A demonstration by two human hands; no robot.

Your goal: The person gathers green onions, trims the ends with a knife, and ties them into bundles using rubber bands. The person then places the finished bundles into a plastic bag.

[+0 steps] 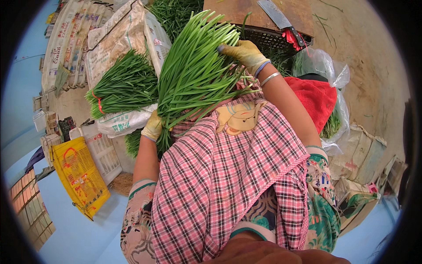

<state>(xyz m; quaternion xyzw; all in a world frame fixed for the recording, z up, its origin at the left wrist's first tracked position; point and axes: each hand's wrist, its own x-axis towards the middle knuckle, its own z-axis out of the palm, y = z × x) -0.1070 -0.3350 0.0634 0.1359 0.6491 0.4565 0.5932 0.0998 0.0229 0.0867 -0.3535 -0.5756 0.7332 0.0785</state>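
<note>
A large loose bunch of garlic chives (197,66) lies across my lap, its pale stem ends at the upper right. My left hand (152,127), in a yellowed work glove, grips the leafy end low on the left. At the stem ends is my right hand (245,56), gloved too, thumb on the stems and fingers partly hidden behind them. Left of the bunch, a tied bundle of chives (123,85) with a red band rests on a white woven sack (127,122). A pink checked apron (224,158) covers my front.
A cleaver (273,14) lies on a brown board (230,10) over a black crate (270,41). At the right are a red cloth (311,99) and plastic-bagged chives (330,125). Plastic crates, a yellow one (80,175) among them, stand left. More greens (174,16) lie beyond the bunch.
</note>
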